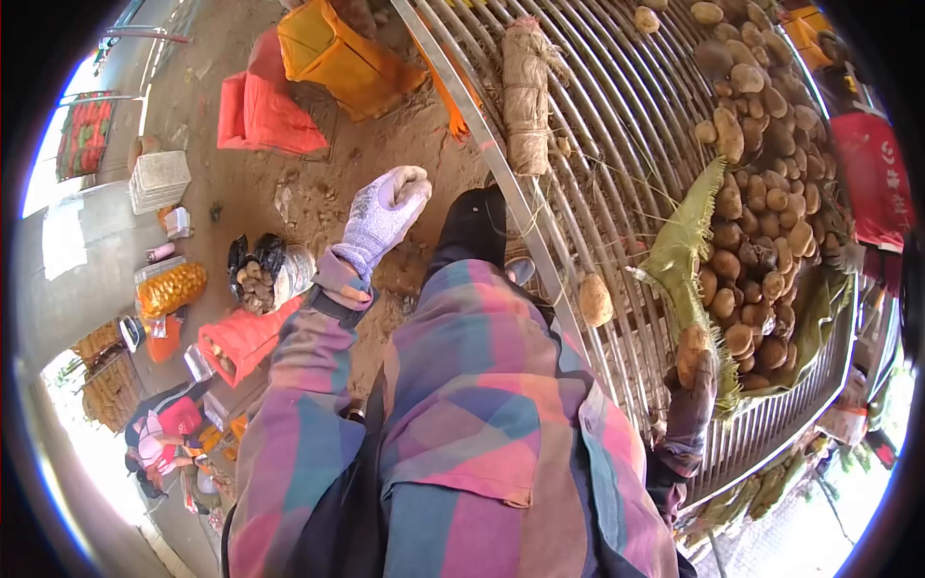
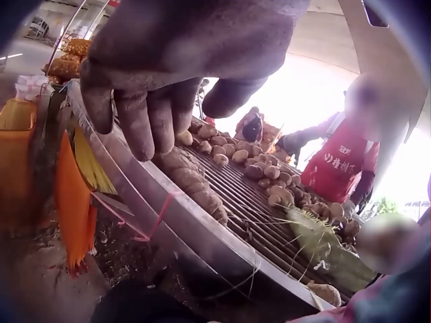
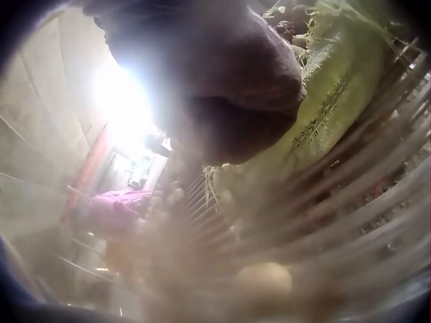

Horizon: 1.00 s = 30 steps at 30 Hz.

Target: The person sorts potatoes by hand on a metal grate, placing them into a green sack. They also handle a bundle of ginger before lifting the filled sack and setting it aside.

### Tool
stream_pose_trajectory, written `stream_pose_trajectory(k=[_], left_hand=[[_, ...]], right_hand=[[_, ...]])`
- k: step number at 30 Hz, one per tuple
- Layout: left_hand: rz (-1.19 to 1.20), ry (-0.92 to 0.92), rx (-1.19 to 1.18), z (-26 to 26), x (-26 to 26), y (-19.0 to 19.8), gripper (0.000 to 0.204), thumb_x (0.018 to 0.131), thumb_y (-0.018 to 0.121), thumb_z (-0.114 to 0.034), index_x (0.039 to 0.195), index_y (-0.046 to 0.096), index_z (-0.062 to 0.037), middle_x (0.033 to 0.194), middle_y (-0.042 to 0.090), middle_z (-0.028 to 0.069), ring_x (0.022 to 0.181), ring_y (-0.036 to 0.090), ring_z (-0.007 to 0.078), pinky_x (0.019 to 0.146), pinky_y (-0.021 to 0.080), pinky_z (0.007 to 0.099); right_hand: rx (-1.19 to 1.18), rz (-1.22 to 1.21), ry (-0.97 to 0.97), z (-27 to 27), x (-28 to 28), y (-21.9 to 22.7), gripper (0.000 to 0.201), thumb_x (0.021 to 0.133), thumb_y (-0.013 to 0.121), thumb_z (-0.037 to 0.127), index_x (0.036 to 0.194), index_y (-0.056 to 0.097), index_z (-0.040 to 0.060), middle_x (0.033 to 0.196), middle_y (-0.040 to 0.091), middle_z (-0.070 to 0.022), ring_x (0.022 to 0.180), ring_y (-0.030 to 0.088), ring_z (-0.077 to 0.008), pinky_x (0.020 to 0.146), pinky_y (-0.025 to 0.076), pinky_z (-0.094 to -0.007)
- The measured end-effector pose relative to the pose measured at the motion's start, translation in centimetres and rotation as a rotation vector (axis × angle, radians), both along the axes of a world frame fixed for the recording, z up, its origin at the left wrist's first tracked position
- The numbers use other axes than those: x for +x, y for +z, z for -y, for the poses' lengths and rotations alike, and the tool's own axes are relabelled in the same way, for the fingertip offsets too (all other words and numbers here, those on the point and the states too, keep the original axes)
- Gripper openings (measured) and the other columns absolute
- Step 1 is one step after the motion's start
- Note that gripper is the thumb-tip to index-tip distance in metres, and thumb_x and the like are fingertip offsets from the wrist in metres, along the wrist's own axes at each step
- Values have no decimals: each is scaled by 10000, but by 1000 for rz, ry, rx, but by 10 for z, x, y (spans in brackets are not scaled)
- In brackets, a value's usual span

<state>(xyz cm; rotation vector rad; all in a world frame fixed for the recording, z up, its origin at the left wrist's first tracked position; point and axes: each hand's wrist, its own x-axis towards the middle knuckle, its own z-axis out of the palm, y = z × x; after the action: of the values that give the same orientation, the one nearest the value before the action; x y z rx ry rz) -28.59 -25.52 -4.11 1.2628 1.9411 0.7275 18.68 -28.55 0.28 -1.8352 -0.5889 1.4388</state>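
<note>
My left hand (image 1: 385,217), in a pale knitted glove, hangs beside the metal grate table (image 1: 462,91) with its fingers loosely curled and nothing in them. In the left wrist view the darkened left glove (image 2: 182,74) overlaps a tied, straw-coloured bundle (image 2: 192,178) on the bars. At the table's near right my right hand (image 1: 689,414), gloved and shadowed, grips a brown potato (image 1: 692,352). Close beside it lies a frayed green woven sack (image 1: 682,246). Blur and shadow hide much of the right glove (image 3: 222,128) in the right wrist view.
A heap of potatoes (image 1: 766,212) covers the table's far side, with a single potato (image 1: 595,301) near the edge. Red bags (image 1: 270,106) and an orange bag (image 1: 337,58) stand on the dirt floor at left. A person in a red apron (image 2: 342,161) stands across the table.
</note>
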Motion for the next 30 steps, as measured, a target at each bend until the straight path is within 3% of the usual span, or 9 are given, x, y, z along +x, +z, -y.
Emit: stream_pose_trajectory(k=[3,5,7,13,16,19,20,24,30], left_hand=[[41,71,-21,3,-1,-9,224,868,598,-193,1011,594,-21,848,625,83,761,583,127,723,470,270],[130,129,-95,17,-6,-15,200,886,575,-100,1059,589,-1,919,614,40,844,568,89,771,459,237],[153,189,-101,37,-3,-21,179,878,584,-132,1019,596,-22,873,618,48,792,570,103,744,467,254],[115,172,-218,62,-12,-84,193,844,606,-193,986,614,-63,855,643,62,774,618,158,722,490,293],[-199,-61,-212,54,-4,-103,213,817,545,-268,955,635,-134,938,656,87,902,620,271,781,485,370],[-417,-214,-298,35,12,-112,201,780,559,-298,915,655,-184,949,646,69,955,597,272,872,421,410],[-440,-282,-437,25,15,-113,330,749,587,-400,993,642,-186,1032,615,82,1022,561,282,939,357,431],[-662,-430,-508,8,44,-115,705,640,636,-589,1163,551,-124,1215,503,122,1148,463,290,993,281,451],[-911,-472,-435,0,44,-146,600,721,606,-530,1138,575,-99,1127,545,129,1117,481,288,993,263,520]], right_hand=[[-25,135,-24,-3,-23,9,416,920,497,406,1106,580,43,838,536,-33,655,500,-115,554,437,-243],[-46,66,69,-7,-21,9,334,946,495,331,1109,581,53,894,566,-24,671,518,-101,583,451,-217],[-3,145,305,-6,-27,6,331,945,495,326,1072,586,34,850,567,-43,623,517,-107,570,449,-232],[-53,30,299,-8,-49,-1,469,905,524,420,1169,548,32,864,567,-18,650,499,-80,563,431,-221],[-122,-24,327,-2,-51,-10,474,876,599,383,1193,529,38,936,581,-20,733,531,-85,594,455,-231],[-108,38,324,8,-62,-20,466,904,526,397,1194,539,32,856,583,-15,634,523,-92,572,447,-229],[-121,42,315,12,-61,-22,469,898,543,392,1201,532,34,866,590,-20,631,529,-90,568,450,-229],[-171,31,305,24,-55,-29,472,891,563,380,1215,525,38,887,593,-21,649,532,-90,563,455,-233],[-193,52,279,27,-58,-21,479,878,585,381,1191,526,23,947,594,-34,736,545,-86,595,459,-219]])
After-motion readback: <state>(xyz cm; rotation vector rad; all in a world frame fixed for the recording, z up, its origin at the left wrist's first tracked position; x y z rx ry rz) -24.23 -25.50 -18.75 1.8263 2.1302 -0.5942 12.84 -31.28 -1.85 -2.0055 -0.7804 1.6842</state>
